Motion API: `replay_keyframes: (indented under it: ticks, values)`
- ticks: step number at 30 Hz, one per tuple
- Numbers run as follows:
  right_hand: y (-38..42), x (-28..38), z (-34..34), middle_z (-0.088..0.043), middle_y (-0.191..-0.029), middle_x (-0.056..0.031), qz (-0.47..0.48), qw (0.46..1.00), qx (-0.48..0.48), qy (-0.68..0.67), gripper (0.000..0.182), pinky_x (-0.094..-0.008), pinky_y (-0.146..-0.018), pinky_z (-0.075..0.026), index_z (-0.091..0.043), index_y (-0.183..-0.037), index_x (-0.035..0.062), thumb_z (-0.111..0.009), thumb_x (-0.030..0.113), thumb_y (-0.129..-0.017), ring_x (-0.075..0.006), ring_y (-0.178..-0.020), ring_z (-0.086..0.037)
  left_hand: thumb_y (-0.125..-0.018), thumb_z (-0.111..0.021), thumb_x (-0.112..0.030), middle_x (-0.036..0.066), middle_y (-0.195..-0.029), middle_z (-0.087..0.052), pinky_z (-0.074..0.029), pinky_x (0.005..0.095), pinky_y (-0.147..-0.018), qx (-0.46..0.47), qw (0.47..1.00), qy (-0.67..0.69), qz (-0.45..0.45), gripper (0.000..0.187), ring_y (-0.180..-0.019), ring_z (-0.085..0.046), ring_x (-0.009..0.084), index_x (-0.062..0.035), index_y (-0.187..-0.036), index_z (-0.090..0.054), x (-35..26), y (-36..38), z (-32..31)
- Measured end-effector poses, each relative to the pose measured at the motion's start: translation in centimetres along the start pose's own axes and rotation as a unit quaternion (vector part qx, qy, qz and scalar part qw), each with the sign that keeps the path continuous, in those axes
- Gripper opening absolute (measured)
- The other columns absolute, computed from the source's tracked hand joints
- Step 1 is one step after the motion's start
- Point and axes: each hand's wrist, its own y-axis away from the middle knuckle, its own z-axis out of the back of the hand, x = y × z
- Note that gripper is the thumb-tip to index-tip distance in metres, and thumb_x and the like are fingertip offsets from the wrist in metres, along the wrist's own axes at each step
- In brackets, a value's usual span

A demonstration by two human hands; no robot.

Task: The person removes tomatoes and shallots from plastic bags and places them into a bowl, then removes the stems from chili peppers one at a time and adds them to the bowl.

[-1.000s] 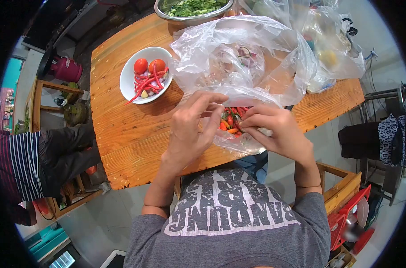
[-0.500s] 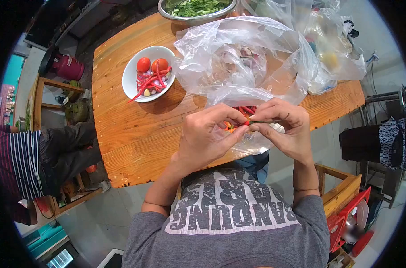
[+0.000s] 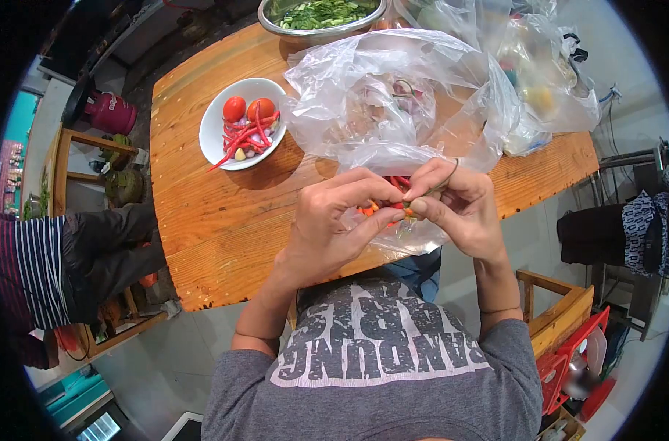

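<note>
Over the near edge of the table, my left hand pinches a small red chili pepper between thumb and forefinger. My right hand is closed on the green stem end of that chili, its fingertips almost meeting those of the left. Part of the chili is covered by the fingers. Under both hands lies an open clear plastic bag with red and orange chilies in it.
A white bowl with two tomatoes, long red chilies, shallots and garlic stands to the left. Larger plastic bags cover the table's middle and back right. Behind is a metal basin of cut greens. A person in a striped shirt stands at left.
Both hands have shifted slightly, and the fingertips have drawn closer together around the chili. Its long stem, straight before, now angles upward by the right hand.
</note>
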Motion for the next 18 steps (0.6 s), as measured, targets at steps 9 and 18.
replay_keyframes:
  ticks: [9,18]
  values:
    - [-2.0,1.2,1.9,-0.068,-0.094,-0.0064,0.038,0.998,-0.049,0.013,0.014,-0.024,-0.071,-0.052,-0.066,-0.104,-0.0032,-0.066,0.004,-0.092,-0.0092,-0.085,-0.064,-0.074,-0.077,0.006,0.009,-0.093,-0.071,-0.054,0.0301,-0.077,-0.086,0.967,-0.207,-0.125,0.024,-0.087,-0.069,0.0183,-0.0031,-0.096,-0.075,-1.1,-0.2,4.5]
    - [-4.5,0.5,3.0,-0.068,-0.094,-0.011,0.235,0.784,-0.18,0.545,0.027,-0.0317,-0.07,-0.053,-0.069,-0.106,0.0048,-0.067,-0.002,-0.08,-0.0224,-0.078,-0.067,-0.086,-0.067,0.002,0.009,-0.103,-0.071,-0.054,0.0353,-0.082,-0.185,0.898,-0.395,-0.053,0.02,-0.092,-0.07,0.0257,-0.0052,-0.103,-0.073,5.6,-0.7,11.4]
